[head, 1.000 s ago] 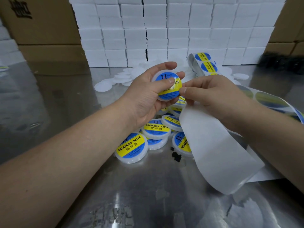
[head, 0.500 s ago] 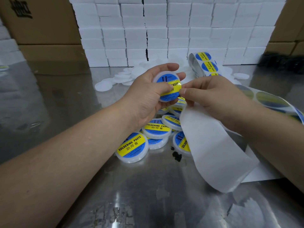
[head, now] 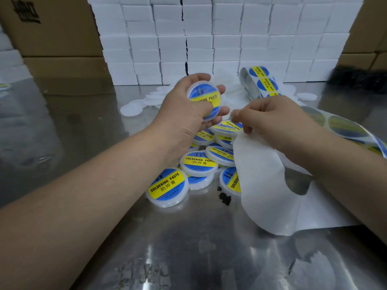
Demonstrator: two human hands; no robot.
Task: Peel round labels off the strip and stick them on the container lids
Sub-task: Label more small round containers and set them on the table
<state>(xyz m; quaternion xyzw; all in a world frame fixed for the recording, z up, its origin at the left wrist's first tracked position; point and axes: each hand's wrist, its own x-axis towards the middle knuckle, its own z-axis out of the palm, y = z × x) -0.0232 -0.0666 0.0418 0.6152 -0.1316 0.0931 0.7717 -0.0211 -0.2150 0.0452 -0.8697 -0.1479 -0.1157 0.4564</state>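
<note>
**One tub in the left grip, the strip in the right**

The left hand (head: 184,114) holds a round white tub (head: 204,95) up in the air. Its grip is closed around the rim of the tub, and the thumb lies across the lower part of the lid. The lid faces the person and has a blue and yellow label (head: 206,99) stuck on it. The tub is right above a pile of labelled tubs (head: 199,164) on the shiny bench (head: 188,248).

The right hand (head: 272,120) is just beside the tub, not touching it. Its fingers are curled and its grip holds the strip (head: 261,185) from above. The bare white end of the strip hangs down and curls onto the bench. The rest runs back under the right arm to a roll of labels (head: 263,80) behind the hands.

Plain white lids (head: 132,109) lie farther back, in front of a wall of white boxes (head: 209,38). Small black bits (head: 225,198) lie by the pile.
</note>
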